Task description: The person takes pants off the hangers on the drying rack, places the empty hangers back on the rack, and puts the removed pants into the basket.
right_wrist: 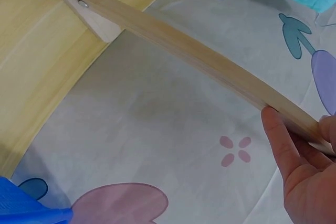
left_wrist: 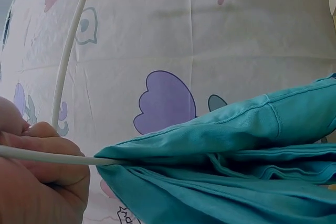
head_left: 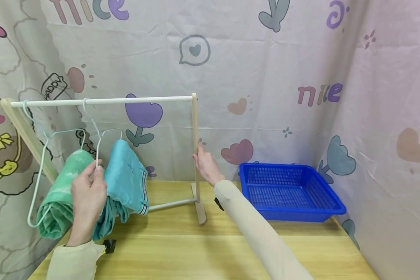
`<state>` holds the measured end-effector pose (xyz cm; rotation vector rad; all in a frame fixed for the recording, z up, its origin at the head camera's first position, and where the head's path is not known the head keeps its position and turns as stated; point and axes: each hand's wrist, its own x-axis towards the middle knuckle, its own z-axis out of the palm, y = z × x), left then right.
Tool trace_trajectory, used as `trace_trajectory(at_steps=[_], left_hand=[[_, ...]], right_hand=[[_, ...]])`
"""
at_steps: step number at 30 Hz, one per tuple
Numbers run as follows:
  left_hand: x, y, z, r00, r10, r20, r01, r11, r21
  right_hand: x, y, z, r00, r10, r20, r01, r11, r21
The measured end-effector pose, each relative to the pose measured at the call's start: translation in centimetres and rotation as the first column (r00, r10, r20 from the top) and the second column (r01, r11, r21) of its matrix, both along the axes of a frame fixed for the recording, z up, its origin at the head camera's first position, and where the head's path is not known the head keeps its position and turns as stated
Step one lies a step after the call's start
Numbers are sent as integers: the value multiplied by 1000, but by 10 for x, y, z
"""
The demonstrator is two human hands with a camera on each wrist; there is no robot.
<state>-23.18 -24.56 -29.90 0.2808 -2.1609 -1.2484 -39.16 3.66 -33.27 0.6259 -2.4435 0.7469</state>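
Note:
A small clothes rack [head_left: 143, 100] with a white rail and wooden ends stands on the table. My right hand [head_left: 209, 165] grips its right wooden post [right_wrist: 184, 51], thumb and fingers on either side. On the rail hang two wire hangers. My left hand [head_left: 89, 194] pinches the side of the second hanger [left_wrist: 47, 156], which carries folded turquoise trousers [head_left: 126, 171] with a striped edge. Left of that hand, a rolled or folded green garment [head_left: 68, 175] hangs on the other hanger. My left hand overlaps part of both garments in the head view.
A blue plastic basket [head_left: 294, 214] with mesh sides sits at the right on the wood-patterned table [head_left: 161, 249]. Printed curtains [head_left: 231, 70] enclose the table at the back and sides. The rack's foot [head_left: 201, 214] rests left of the basket.

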Motion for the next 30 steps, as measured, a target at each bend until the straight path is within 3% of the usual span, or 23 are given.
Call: trace_trajectory(at_steps=[6, 12, 22, 30], left_hand=[[-2, 3, 0, 1000, 13, -23, -13, 1000, -6], [-2, 7, 0, 998, -14, -62, 15, 1000, 13], [0, 17, 3, 989, -33, -142, 33, 999, 0], [3, 22, 9, 983, -90, -162, 94, 996, 13]], right_hand=[[-1, 2, 0, 1000, -6, 13, 6, 1000, -3], [1, 1, 0, 998, 6, 69, -5, 1000, -19], [2, -3, 0, 998, 18, 54, -17, 999, -27], [2, -3, -1, 998, 5, 60, -2, 999, -54]])
